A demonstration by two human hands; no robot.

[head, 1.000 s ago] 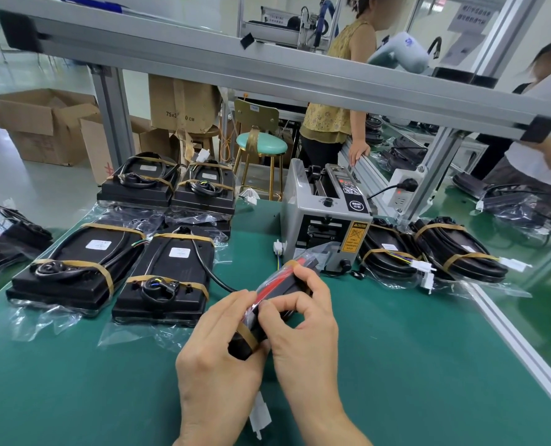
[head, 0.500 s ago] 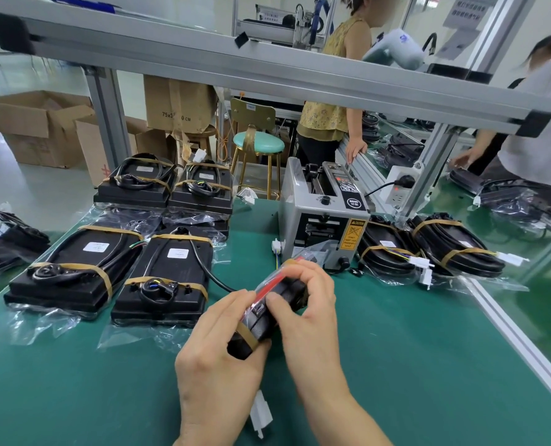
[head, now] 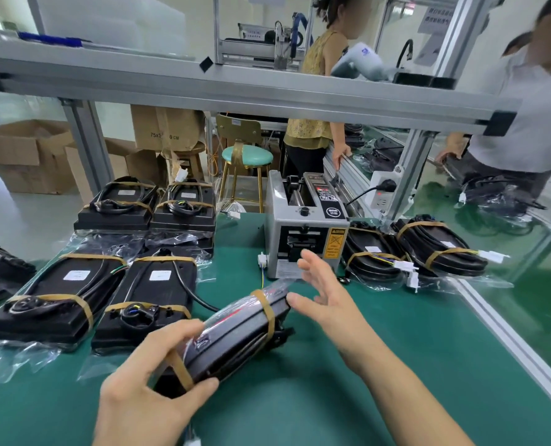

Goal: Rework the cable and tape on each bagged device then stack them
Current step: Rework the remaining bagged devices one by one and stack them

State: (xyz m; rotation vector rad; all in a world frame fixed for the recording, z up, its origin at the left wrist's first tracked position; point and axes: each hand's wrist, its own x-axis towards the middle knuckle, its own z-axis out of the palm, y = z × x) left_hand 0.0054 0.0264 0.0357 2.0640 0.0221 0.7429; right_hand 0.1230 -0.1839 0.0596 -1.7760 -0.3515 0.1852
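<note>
A black bagged device (head: 232, 336) with two brown tape bands lies tilted above the green mat (head: 380, 381). My left hand (head: 148, 394) grips its near end, thumb under and fingers over. My right hand (head: 322, 291) hovers at its far end with fingers spread, just off the bag. Finished bagged devices lie to the left: one (head: 45, 304) at the edge, another (head: 151, 300) beside it, and two stacked ones (head: 148, 207) behind. More taped devices (head: 409, 249) lie to the right of the tape dispenser (head: 303, 226).
An aluminium frame beam (head: 235, 88) crosses overhead. Cardboard boxes (head: 26, 152) and a stool (head: 246, 156) stand beyond the table. Two people work at benches behind and to the right. A metal rail (head: 509, 342) edges the mat on the right.
My right hand has let go of the device and opened. The left hand has turned the device flatter and lower, so its long side now shows. The camera view tilted up.
</note>
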